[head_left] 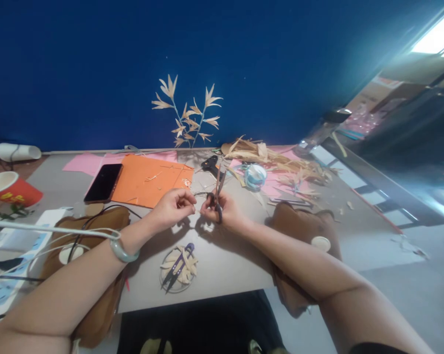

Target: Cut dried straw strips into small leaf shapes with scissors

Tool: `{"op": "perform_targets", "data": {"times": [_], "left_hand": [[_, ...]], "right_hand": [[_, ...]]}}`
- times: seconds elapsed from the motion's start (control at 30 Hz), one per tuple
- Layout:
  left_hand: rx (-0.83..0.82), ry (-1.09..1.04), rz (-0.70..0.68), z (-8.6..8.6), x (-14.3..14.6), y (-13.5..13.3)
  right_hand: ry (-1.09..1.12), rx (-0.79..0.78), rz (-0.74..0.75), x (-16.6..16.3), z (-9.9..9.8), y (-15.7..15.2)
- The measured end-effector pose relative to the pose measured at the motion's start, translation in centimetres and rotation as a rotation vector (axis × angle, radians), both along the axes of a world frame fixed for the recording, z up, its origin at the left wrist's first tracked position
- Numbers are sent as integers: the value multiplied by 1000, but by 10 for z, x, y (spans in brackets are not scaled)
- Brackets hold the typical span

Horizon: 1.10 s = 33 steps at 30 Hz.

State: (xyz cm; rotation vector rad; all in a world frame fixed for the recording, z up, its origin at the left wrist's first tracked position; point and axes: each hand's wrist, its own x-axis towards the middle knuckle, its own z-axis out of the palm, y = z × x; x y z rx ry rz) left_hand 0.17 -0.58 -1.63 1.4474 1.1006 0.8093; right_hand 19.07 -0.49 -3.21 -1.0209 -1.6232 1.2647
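Observation:
Over the middle of the table, my left hand is closed in a pinch. What its fingertips hold is too small to make out. Just to the right, my right hand is wrapped around a pair of scissors, blades pointing up and away from me. The thumb and finger of that hand also meet near the left fingertips. Below both hands, purple-handled thread snips lie across a small round dish of pale, dry leaf-like pieces. Behind stands a branch of pale dried-leaf flowers on bluish stems.
An orange sheet and a phone lie left of centre. A black glue gun, tape roll and dry strips lie behind and right. Brown cushions flank my arms. A red cup and power strip are left.

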Motion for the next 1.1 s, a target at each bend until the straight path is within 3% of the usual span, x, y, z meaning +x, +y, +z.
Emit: {"op": "perform_targets", "data": {"times": [0.17, 0.33, 0.57, 0.8, 0.97, 1.1], "left_hand": [[-64, -228, 197, 1, 1, 2], [-162, -224, 22, -4, 3, 0], [-108, -240, 116, 0, 6, -3], [-168, -371, 249, 2, -4, 4], [-156, -410, 352, 3, -5, 6], [-135, -397, 374, 6, -2, 4]], "right_hand": [[64, -59, -121, 0, 3, 0], [130, -112, -208, -3, 5, -3], [100, -135, -182, -8, 12, -9], [-103, -110, 12, -2, 6, -3], [-372, -81, 89, -1, 1, -3], [-431, -103, 143, 0, -4, -3]]}}
